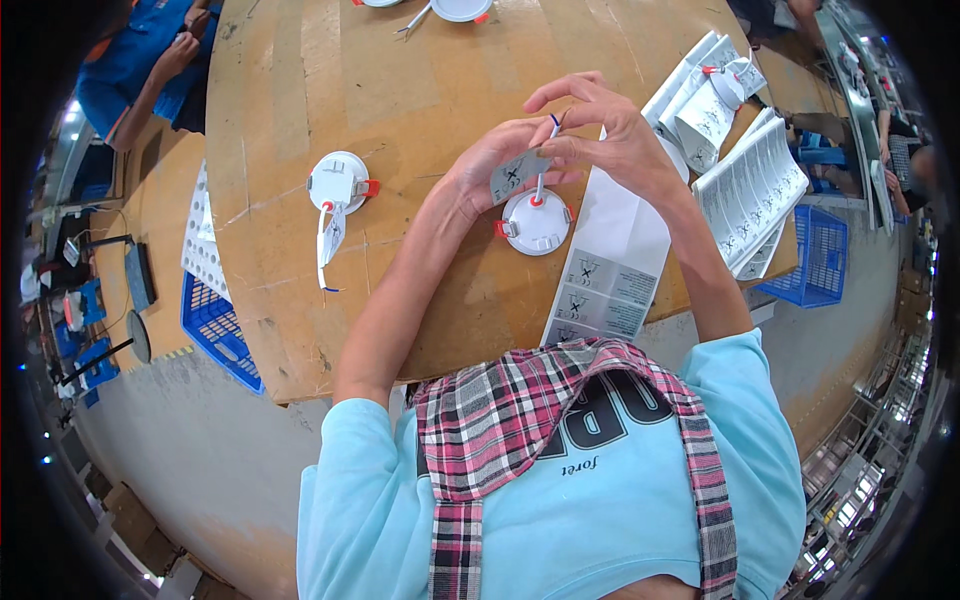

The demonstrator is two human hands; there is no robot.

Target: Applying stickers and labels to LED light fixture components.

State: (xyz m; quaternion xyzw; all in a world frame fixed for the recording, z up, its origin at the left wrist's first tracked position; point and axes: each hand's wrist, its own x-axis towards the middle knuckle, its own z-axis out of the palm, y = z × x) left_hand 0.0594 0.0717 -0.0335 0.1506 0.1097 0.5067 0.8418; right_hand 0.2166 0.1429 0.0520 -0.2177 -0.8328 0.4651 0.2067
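Left hand (pixel 484 166): your fingers partly hidden behind grey label (pixel 514 178); can't tell grip.
Right hand (pixel 618 132): your fingertips pinch label's corner by cable (pixel 541 188).
Lamp (pixel 536 226): on table (pixel 300 85), below your hands.
Print: crossed-out bin symbol; fine text unreadable.

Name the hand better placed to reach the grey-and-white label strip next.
Probably the right hand: in this view it overlaps the far end of the label strip, while the left hand sits farther left.

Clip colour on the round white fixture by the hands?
Red clips, best in the head view.
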